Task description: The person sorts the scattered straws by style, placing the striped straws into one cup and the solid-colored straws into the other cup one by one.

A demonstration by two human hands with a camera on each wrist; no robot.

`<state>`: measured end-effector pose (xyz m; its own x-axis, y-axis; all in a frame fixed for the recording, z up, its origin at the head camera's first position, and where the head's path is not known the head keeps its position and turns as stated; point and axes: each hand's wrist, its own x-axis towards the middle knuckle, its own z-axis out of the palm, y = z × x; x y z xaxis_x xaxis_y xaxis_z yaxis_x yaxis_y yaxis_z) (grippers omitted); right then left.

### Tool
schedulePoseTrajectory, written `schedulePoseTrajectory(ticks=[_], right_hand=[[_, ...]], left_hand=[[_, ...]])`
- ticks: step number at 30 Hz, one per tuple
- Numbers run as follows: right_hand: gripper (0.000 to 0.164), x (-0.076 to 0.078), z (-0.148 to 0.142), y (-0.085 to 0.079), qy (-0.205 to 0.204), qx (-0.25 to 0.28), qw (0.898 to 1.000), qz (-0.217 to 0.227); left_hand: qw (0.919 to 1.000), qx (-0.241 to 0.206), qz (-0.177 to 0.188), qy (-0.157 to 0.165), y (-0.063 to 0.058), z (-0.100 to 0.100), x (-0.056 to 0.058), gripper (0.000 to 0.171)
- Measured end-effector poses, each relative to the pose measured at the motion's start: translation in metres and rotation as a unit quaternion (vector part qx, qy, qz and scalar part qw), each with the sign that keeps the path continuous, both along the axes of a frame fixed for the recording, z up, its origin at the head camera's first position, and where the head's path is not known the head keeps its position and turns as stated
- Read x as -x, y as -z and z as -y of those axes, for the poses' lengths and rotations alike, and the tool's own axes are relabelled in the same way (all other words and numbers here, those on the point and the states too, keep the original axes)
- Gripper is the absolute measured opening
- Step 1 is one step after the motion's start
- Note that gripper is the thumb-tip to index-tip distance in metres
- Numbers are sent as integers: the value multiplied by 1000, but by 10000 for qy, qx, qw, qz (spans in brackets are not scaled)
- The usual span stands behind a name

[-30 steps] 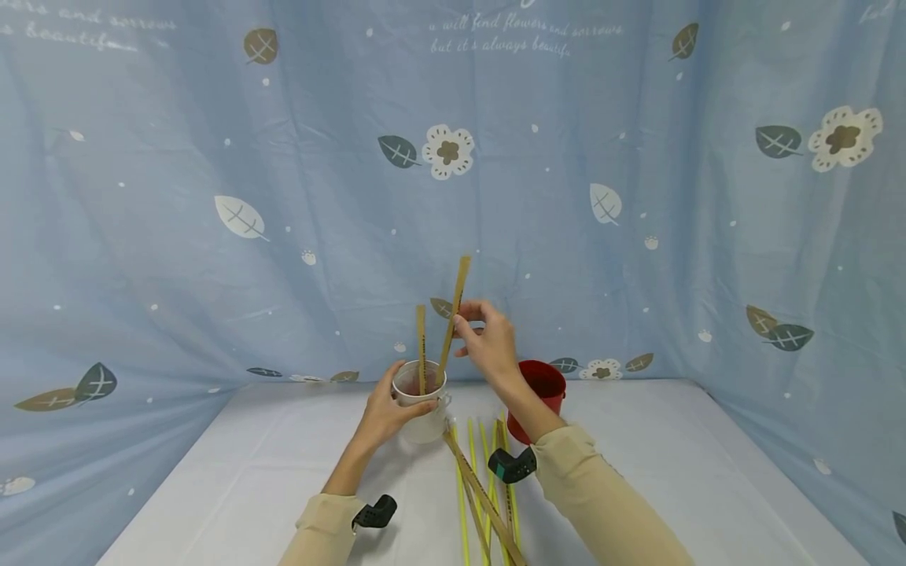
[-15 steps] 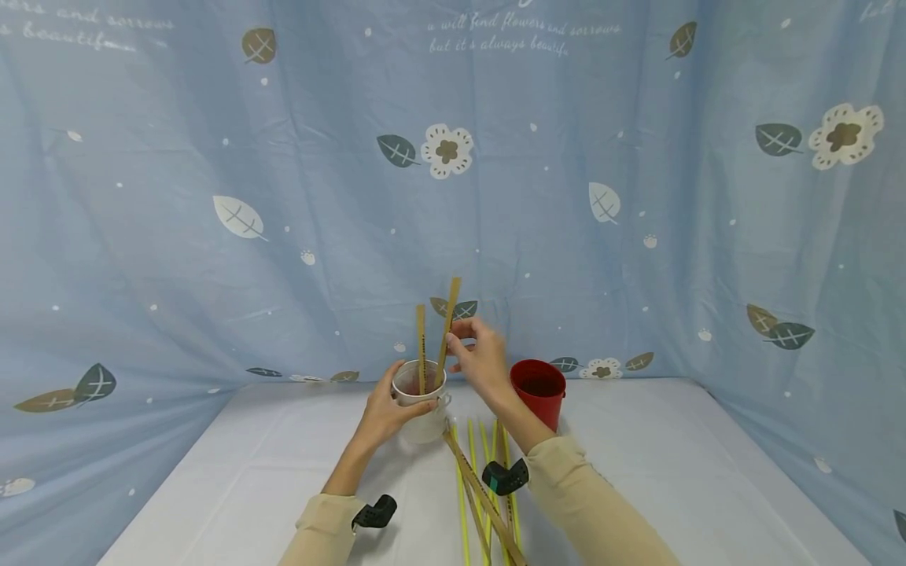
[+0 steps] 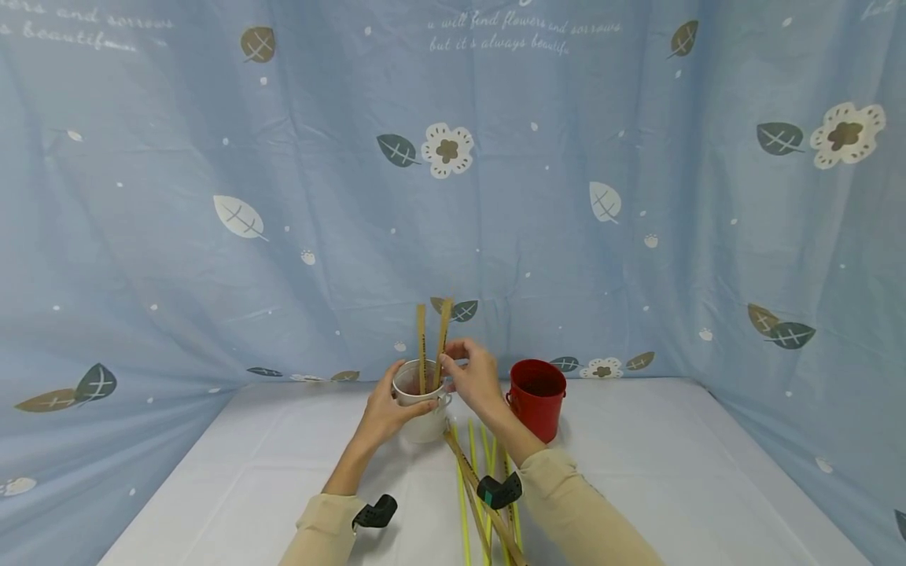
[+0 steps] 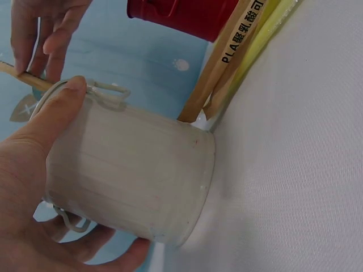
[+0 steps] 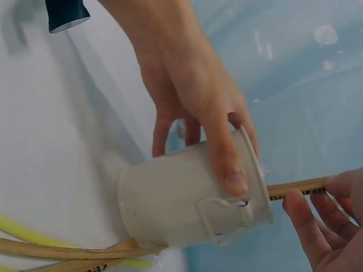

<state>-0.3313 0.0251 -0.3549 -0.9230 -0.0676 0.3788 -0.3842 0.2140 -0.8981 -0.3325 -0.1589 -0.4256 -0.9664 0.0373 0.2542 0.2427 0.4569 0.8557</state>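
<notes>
My left hand [image 3: 381, 410] grips the small white metal bucket [image 3: 425, 426] round its side, thumb near the rim in the left wrist view. The bucket stands upright on the table. In it stands one brown paper-wrapped straw [image 3: 421, 338]. A second brown paper-wrapped straw [image 3: 444, 321] has its lower end inside the bucket, at the right of the rim. My right hand [image 3: 473, 382] pinches this second straw [image 5: 298, 187] between thumb and fingers just above the rim. The straws' lower ends are hidden by the bucket wall.
A red bucket [image 3: 539, 409] stands right of the white one, behind my right forearm. Several brown paper-wrapped straws [image 3: 488, 503] and yellow straws [image 3: 463, 511] lie crossed on the white tabletop [image 3: 658, 472] in front. A blue printed curtain [image 3: 340, 236] hangs behind.
My right hand has come down and slightly left, lowering the pinched straw deeper into the white bucket. More of the red bucket shows. My left hand has stayed in place.
</notes>
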Motion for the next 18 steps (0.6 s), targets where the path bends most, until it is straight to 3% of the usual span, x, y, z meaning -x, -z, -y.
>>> schedulePoseTrajectory(ticks=[18], right_hand=[[15, -1, 2, 9, 80, -448, 9990, 38]], left_hand=[[10000, 17, -22, -3, 0, -1, -1, 106]])
